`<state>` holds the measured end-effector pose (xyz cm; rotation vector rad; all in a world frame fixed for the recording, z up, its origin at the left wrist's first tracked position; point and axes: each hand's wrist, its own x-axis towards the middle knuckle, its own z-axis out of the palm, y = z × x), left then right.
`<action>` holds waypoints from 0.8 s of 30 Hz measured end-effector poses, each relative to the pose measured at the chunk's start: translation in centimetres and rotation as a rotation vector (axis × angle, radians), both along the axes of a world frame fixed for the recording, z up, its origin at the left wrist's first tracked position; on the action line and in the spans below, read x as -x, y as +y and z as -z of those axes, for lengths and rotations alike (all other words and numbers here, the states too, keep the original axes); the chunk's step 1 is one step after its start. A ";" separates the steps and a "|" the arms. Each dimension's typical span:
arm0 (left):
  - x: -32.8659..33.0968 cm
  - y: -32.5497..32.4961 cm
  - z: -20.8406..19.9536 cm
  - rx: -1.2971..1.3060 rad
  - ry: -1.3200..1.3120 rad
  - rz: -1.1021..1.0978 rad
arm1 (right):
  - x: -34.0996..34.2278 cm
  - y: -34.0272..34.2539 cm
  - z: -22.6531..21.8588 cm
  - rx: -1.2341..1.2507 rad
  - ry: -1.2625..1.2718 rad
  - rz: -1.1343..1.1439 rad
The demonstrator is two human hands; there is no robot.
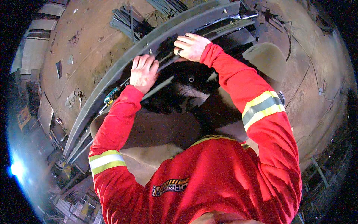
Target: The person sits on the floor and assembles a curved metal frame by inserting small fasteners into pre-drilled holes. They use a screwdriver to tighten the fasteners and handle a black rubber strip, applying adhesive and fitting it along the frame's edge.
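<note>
A long grey steel beam point(123, 61), bent by the lens into an arc, runs from the lower left to the upper right across a rusty brown workshop floor point(85, 33). Darker steel bars point(227, 30) lie just beside it on the near side. The left hand point(143, 72), in a red sleeve with a yellow and silver reflective band, lies palm down on the inner edge of the beam, fingers spread flat and apart, clamped on nothing. The right hand point(191, 46) rests further up the beam on a dark flat steel strip point(167, 56); its fingers are curled together over the strip, with a ring on one finger. A small teal-handled tool point(111, 98) lies against the beam below the left wrist. A bundle of thin dark metal rods point(125, 22) sits on the floor beyond the beam.
</note>
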<state>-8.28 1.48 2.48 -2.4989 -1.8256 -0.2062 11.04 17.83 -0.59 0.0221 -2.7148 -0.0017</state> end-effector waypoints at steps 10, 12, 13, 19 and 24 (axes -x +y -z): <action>-0.3 0.7 -1.3 0.063 -0.156 -0.124 | 1.7 -0.2 -2.7 0.047 -0.283 0.212; 0.1 0.9 -1.1 0.045 -0.185 -0.103 | 1.9 0.1 -2.6 0.038 -0.299 0.200; 0.3 0.9 -1.0 0.041 -0.199 -0.090 | 1.9 0.0 -2.6 0.036 -0.305 0.199; 1.1 1.3 -1.0 0.071 -0.285 -0.071 | 2.5 0.7 -2.5 0.045 -0.308 0.170; 2.9 2.2 -0.6 0.161 -0.394 -0.072 | 3.8 2.1 -2.4 0.164 -0.378 0.128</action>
